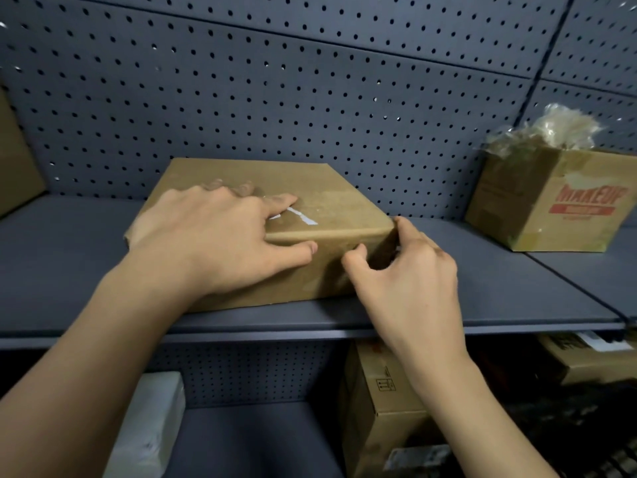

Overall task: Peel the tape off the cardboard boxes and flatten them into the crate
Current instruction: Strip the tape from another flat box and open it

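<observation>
Here, a person works at a dark grey shelf (pixel 499 288) backed by pegboard (pixel 310 81). A flat, closed cardboard box (pixel 320 181) lies on the shelf close to its front edge, turned so one corner points toward the person.

The left hand (pixel 213 236) lies palm-down on the box lid, fingers straight and spread across the top, the thumb stretched along the lid's near edge. Just past the forefinger, a small white scrap (pixel 303 217) clings to the lid. The left forearm reaches in from the lower left, over the shelf's front edge.

The right hand (pixel 410 274) meets the box at its near right corner with fingers curled: the thumb presses the front face, the forefinger hooks over the corner's top, and the other fingers fold against the side wall. Whether tape lies under those fingertips cannot be made out.

Toward the shelf's right end, well apart, stands a taller carton (pixel 537 215) with red print and a crumpled clear wad (pixel 558 131) on top. More cartons (pixel 379 419) sit on the level below.
</observation>
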